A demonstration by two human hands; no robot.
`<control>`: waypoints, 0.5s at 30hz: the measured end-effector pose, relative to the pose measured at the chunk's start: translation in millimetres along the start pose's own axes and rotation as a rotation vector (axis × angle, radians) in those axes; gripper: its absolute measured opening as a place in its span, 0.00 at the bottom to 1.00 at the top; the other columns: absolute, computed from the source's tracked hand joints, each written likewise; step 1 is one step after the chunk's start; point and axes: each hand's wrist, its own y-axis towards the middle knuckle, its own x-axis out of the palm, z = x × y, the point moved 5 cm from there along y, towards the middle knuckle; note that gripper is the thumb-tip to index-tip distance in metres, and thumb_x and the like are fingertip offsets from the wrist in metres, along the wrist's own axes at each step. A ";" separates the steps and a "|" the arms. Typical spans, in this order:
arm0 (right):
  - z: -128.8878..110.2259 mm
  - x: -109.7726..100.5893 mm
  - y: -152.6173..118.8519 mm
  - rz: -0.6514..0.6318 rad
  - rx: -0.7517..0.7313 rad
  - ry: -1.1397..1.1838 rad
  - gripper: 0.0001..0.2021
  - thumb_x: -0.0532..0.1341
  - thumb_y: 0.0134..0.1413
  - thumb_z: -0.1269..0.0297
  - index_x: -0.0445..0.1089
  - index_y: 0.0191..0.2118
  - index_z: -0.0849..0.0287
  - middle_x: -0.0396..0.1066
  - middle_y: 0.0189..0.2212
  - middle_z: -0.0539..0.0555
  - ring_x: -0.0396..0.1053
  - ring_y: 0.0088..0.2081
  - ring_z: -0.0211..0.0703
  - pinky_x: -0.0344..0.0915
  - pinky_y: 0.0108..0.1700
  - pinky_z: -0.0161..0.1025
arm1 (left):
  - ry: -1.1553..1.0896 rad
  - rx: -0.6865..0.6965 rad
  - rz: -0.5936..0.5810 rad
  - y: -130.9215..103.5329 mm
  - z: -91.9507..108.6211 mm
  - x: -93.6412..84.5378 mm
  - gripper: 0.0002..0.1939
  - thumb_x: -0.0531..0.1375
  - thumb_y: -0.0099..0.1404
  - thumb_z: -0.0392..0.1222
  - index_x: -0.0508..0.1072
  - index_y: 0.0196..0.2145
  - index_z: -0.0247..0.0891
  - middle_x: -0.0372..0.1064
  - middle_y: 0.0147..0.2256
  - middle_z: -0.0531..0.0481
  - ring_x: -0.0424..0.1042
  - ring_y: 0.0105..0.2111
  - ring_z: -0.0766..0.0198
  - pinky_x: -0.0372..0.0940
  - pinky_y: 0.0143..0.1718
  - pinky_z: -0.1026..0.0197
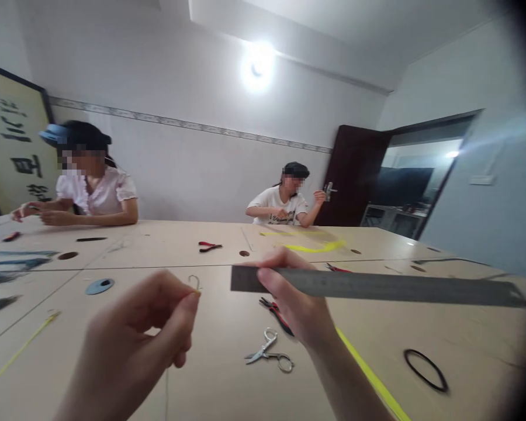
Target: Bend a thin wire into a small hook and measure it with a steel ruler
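Observation:
Between thumb and forefinger, my left hand (144,333) pinches a small wire hook (194,282), its curved end pointing up. My right hand (296,298) grips a metal ruler (377,286) near its left end; the ruler extends far to the right above the table. Red-handled pliers (277,313) lie partly behind my right hand. Below them on the table are open silver scissors (269,354). A yellow strip (370,374) passes beneath my right forearm.
A black ring (426,371) lies at the right, a blue disc (100,286) at the left beside a yellow cord (21,348). More pliers (210,247) rest farther back. Two people (94,193) sit across the table (210,351).

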 end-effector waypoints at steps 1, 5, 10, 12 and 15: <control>-5.3 2.3 -5.5 -0.025 0.023 0.048 0.03 0.63 0.52 0.64 0.71 0.29 0.53 0.75 0.28 0.47 0.70 0.32 0.37 0.65 0.35 0.34 | -0.016 -0.024 0.009 -0.6 4.2 0.7 0.10 0.56 0.55 0.44 0.66 0.19 0.41 0.58 0.11 0.64 0.58 0.12 0.78 0.56 0.15 0.78; -21.2 11.8 -23.7 -0.120 0.122 0.234 0.04 0.65 0.53 0.60 0.71 0.30 0.50 0.77 0.33 0.48 0.75 0.40 0.44 0.71 0.40 0.39 | -0.043 -0.032 -0.013 0.6 7.0 0.5 0.09 0.56 0.55 0.39 0.66 0.19 0.40 0.58 0.11 0.64 0.58 0.12 0.78 0.56 0.14 0.78; -28.8 12.3 -31.3 -0.138 0.129 0.197 0.04 0.65 0.54 0.58 0.71 0.30 0.48 0.77 0.32 0.47 0.75 0.42 0.45 0.71 0.43 0.41 | -0.065 0.008 -0.080 1.9 8.1 1.9 0.07 0.56 0.54 0.38 0.67 0.19 0.40 0.59 0.11 0.64 0.59 0.11 0.78 0.57 0.12 0.78; -28.9 11.3 -31.7 -0.128 0.132 0.185 0.05 0.65 0.53 0.57 0.71 0.30 0.48 0.77 0.32 0.47 0.75 0.42 0.46 0.71 0.44 0.42 | -0.078 -0.033 -0.012 1.2 9.1 0.3 0.08 0.56 0.54 0.39 0.66 0.18 0.40 0.58 0.10 0.63 0.57 0.11 0.78 0.57 0.12 0.79; -29.9 11.4 -32.0 -0.121 0.137 0.200 0.05 0.66 0.53 0.57 0.71 0.30 0.49 0.78 0.31 0.47 0.75 0.42 0.45 0.72 0.45 0.42 | -0.082 -0.043 -0.008 0.7 11.6 1.3 0.08 0.56 0.53 0.39 0.66 0.17 0.40 0.58 0.10 0.63 0.57 0.11 0.78 0.57 0.12 0.79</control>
